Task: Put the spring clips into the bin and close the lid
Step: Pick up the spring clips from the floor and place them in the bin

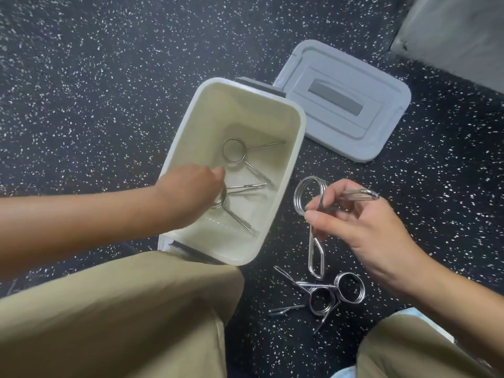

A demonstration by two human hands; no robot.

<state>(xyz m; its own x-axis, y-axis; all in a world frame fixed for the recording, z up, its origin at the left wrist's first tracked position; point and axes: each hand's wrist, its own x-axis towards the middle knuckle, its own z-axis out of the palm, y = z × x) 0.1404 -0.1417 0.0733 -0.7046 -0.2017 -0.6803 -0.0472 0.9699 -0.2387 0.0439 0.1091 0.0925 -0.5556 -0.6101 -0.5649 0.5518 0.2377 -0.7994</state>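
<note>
Bin (296,120): cream plastic, rectangular, open, on speckled floor (109,77); two wire clips inside.
Left hand (191,186): grip inside bin, closed on clip (231,211).
Right hand (362,227): pinches steel spring clip (311,197), long axis vertical, just right of bin.
Loose clips (324,296): nearest right hand.
Lid (341,105): grey, off, beyond bin.

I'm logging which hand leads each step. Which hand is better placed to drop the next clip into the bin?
Right. The right hand already holds a spring clip just beside the bin, while the left hand is down inside the bin at a clip lying there.
</note>
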